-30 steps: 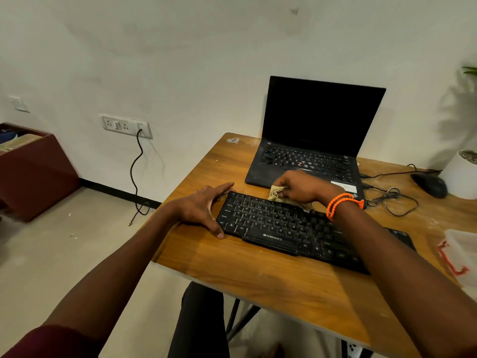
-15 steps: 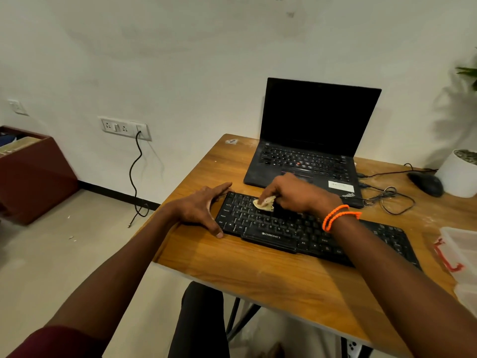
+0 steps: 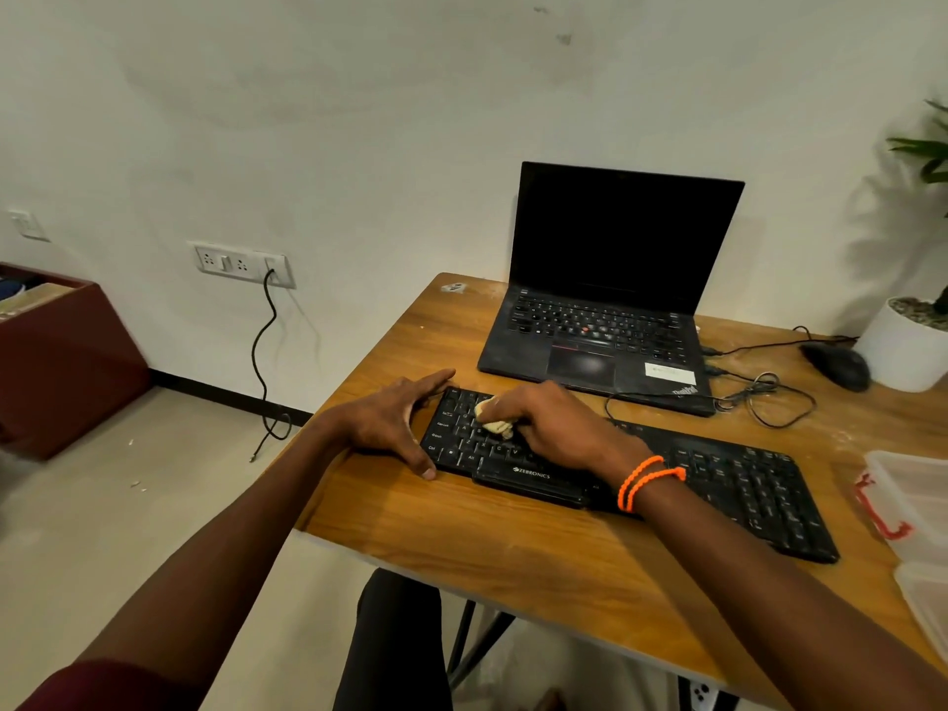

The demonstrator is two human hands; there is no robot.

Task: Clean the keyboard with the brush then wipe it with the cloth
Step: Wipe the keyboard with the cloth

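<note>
Two hands at centre frame: right hand (image 3: 551, 428) clenches the cloth (image 3: 493, 419) on the keyboard (image 3: 718, 484) (black), left hand (image 3: 395, 423) flat, released, bracing its end.

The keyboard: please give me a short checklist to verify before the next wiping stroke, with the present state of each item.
1. Cloth gripped by the right hand: ok, the fingers curl round it.
2. Cloth in contact with the keys: ok, it lies on the left part of the keyboard.
3. Keyboard steadied: ok, the left hand rests at its left end, fingers straight.
4. Keyboard fully on the table: ok.
5. Path to the right free: ok, no object lies on the keys there.
6. Brushing step finished: cannot tell, no brush is visible.
</note>
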